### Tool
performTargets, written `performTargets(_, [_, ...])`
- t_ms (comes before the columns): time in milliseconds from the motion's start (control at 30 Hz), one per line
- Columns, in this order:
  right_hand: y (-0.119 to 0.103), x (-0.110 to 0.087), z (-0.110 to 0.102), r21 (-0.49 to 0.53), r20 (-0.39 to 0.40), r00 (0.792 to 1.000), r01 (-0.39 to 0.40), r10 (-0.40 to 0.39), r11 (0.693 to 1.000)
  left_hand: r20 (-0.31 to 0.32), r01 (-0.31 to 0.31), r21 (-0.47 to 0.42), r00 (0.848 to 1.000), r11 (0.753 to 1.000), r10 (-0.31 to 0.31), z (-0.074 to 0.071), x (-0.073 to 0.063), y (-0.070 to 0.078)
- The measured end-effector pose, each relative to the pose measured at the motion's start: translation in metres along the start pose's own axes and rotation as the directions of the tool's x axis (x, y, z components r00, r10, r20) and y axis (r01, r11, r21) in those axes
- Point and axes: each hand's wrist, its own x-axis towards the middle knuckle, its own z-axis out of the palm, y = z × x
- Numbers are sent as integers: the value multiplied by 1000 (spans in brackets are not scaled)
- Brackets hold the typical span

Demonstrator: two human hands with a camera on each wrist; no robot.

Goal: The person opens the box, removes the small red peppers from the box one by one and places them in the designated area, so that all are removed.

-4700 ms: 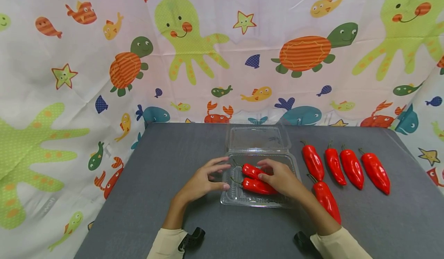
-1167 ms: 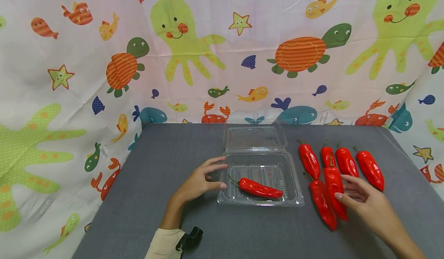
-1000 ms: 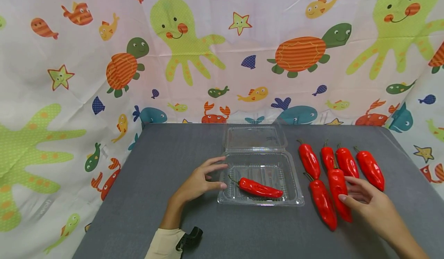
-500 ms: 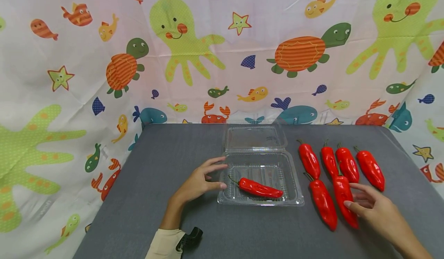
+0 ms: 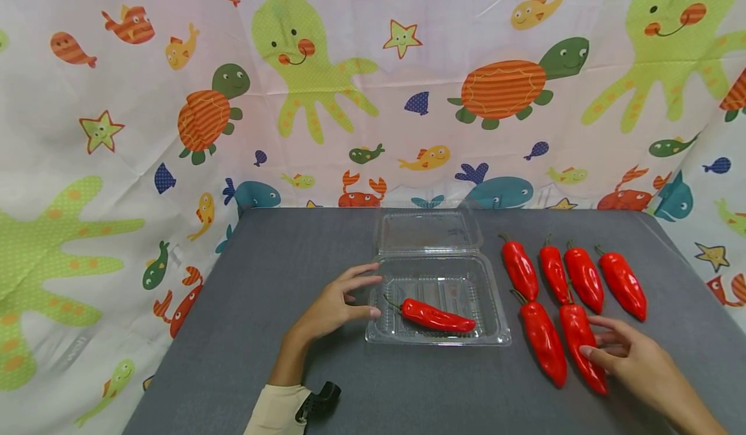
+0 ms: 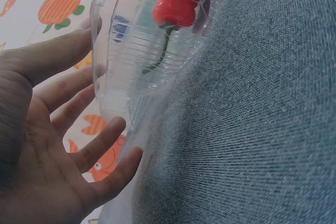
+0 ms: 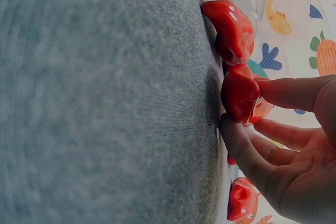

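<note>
My right hand (image 5: 638, 357) pinches a glossy red pepper (image 5: 581, 347) between thumb and fingers. That pepper lies at the table's right, tip toward me; in the right wrist view the held pepper (image 7: 240, 93) appears low against the table cloth. Over at the clear plastic container (image 5: 495, 312), my left hand (image 5: 332, 305) stands at the left rim with fingers extended and loosely bent, thumb close to the edge. One red pepper (image 5: 437, 316) lies crosswise inside the container, its green stem pointing left. In the left wrist view the fingertips reach the container wall (image 6: 105, 35).
The container's hinged lid (image 5: 430, 230) is laid back behind it. Several more red peppers (image 5: 543, 341) lie to its right, in a back row and one beside the held pepper. A grey cloth covers the table (image 5: 280, 247); a printed curtain (image 5: 361, 98) hangs behind.
My right hand took one pepper out of the container and carried it right among the others. It has since shifted slightly nearer and rightward, lower on the table. The left hand stays put.
</note>
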Motion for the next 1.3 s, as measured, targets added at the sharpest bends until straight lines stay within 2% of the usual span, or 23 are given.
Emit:
performTargets(300, [-3, -3, -1, -75, -2, 999, 35, -35, 997, 0, 2, -3, 1000, 1000, -2, 0, 0, -1])
performTargets(600, [-2, -4, -1, -105, -1, 999, 38, -39, 994, -4, 5, 7, 1000, 1000, -5, 0, 0, -1])
performTargets(967, [-5, -6, -2, -146, -95, 991, 84, -98, 986, -2, 16, 4, 1000, 1000, -16, 1, 0, -3])
performTargets(1200, [-16, -12, -7, -159, -184, 967, 147, -175, 976, -4, 10, 5, 1000, 1000, -10, 1, 1, -5])
performTargets(1300, [-26, -15, -8, -146, -212, 960, 155, -183, 977, -4, 14, 3, 1000, 1000, -14, 1, 0, -4])
